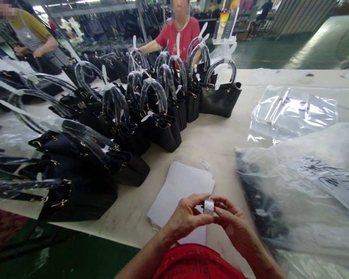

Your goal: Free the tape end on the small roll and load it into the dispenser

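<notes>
My left hand (186, 217) and my right hand (231, 217) meet above a stack of white paper sheets (177, 186). Between their fingertips they hold a small whitish piece with a dotted pattern (208, 207), perhaps a roll of stickers; its exact kind is unclear. Both hands are closed on it, thumbs below and index fingers above. Just beyond the paper lies a small printed white packet (206, 164), touched by neither hand. Black handbags (163, 133) with plastic-wrapped handles stand in rows to the left.
A large cloudy plastic bag (314, 166) with dark contents and handwriting fills the right side. Clear plastic sleeves (293, 110) lie behind it on the pale table (218, 143). Across the table stands a person in red (178, 38); another person (39, 38) handles a bag at far left.
</notes>
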`<state>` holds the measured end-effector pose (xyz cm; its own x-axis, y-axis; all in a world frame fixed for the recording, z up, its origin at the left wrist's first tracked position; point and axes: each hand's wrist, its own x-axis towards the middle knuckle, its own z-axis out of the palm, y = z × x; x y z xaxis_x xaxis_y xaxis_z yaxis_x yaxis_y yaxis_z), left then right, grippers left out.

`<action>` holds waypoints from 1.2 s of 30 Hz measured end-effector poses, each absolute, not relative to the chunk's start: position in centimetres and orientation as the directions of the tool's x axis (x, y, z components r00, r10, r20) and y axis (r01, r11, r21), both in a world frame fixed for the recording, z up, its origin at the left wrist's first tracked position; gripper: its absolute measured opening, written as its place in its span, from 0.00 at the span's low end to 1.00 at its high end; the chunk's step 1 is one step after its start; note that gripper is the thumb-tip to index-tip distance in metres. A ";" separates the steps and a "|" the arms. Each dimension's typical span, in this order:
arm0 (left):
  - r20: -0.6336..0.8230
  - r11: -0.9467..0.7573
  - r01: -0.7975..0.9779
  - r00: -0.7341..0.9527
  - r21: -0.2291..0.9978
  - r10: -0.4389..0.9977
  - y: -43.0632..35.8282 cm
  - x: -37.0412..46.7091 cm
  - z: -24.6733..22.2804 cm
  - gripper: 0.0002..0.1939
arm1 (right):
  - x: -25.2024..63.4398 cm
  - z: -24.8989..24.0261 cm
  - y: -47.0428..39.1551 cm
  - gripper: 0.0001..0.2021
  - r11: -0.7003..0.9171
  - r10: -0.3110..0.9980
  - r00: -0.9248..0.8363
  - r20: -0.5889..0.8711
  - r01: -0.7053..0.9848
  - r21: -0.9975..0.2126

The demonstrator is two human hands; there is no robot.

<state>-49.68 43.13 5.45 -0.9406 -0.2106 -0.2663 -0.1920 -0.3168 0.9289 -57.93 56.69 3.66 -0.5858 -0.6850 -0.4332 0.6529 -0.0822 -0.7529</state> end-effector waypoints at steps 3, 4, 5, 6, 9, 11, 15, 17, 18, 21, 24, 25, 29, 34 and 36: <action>-0.265 -0.303 -0.194 -0.940 0.933 -0.215 43.1 -49.7 5.6 0.28 | -57.9 3.8 56.7 0.16 -0.082 -0.686 -0.586 -0.431 0.651 -0.755; -0.266 -0.297 -0.196 -0.939 0.934 -0.217 43.0 -49.7 5.6 0.28 | -57.9 3.9 56.7 0.16 -0.080 -0.686 -0.585 -0.432 0.652 -0.754; -0.266 -0.290 -0.198 -0.939 0.936 -0.218 43.0 -49.7 5.6 0.28 | -57.8 3.9 56.7 0.16 -0.078 -0.687 -0.583 -0.433 0.652 -0.754; -0.265 -0.280 -0.200 -0.939 0.939 -0.218 43.0 -49.7 5.6 0.28 | -57.8 3.9 56.6 0.16 -0.076 -0.688 -0.582 -0.434 0.652 -0.754; -0.249 -0.222 -0.201 -0.945 0.954 -0.211 42.9 -49.5 5.5 0.28 | -57.7 3.8 56.6 0.16 -0.075 -0.688 -0.581 -0.435 0.653 -0.753; -0.238 -0.179 -0.204 -0.951 0.962 -0.198 42.9 -49.4 5.3 0.27 | -57.7 3.7 56.7 0.16 -0.078 -0.684 -0.584 -0.437 0.654 -0.752; -0.241 -0.173 -0.209 -0.952 0.962 -0.190 42.9 -49.4 5.1 0.27 | -57.8 3.5 56.9 0.16 -0.074 -0.708 -0.559 -0.431 0.666 -0.742; -0.242 -0.179 -0.209 -0.951 0.961 -0.190 42.9 -49.4 5.1 0.27 | -57.9 3.4 57.0 0.16 -0.073 -0.726 -0.546 -0.418 0.665 -0.743; -0.241 -0.177 -0.208 -0.951 0.962 -0.191 42.9 -49.4 5.1 0.26 | -57.9 3.3 57.0 0.16 -0.073 -0.729 -0.546 -0.412 0.661 -0.747; -0.245 -0.173 -0.213 -0.950 0.962 -0.195 42.8 -49.5 5.1 0.27 | -57.9 3.4 57.1 0.15 -0.071 -0.728 -0.549 -0.411 0.656 -0.751; -0.249 -0.182 -0.215 -0.950 0.959 -0.187 42.8 -49.5 5.1 0.27 | -57.8 3.5 57.1 0.15 -0.073 -0.718 -0.554 -0.421 0.662 -0.746; -0.248 -0.185 -0.215 -0.952 0.959 -0.182 42.8 -49.5 5.1 0.27 | -57.8 3.5 57.1 0.15 -0.076 -0.714 -0.557 -0.424 0.664 -0.744; -0.252 -0.178 -0.220 -0.950 0.959 -0.186 42.8 -49.4 4.9 0.27 | -57.8 3.5 57.0 0.15 -0.072 -0.706 -0.558 -0.435 0.668 -0.741; -0.262 -0.178 -0.229 -0.946 0.957 -0.191 42.9 -49.4 4.9 0.27 | -57.9 3.2 57.0 0.15 -0.071 -0.702 -0.561 -0.440 0.669 -0.740; -0.267 -0.187 -0.232 -0.944 0.955 -0.192 42.9 -49.4 4.9 0.27 | -57.9 3.2 57.0 0.15 -0.072 -0.706 -0.556 -0.438 0.672 -0.737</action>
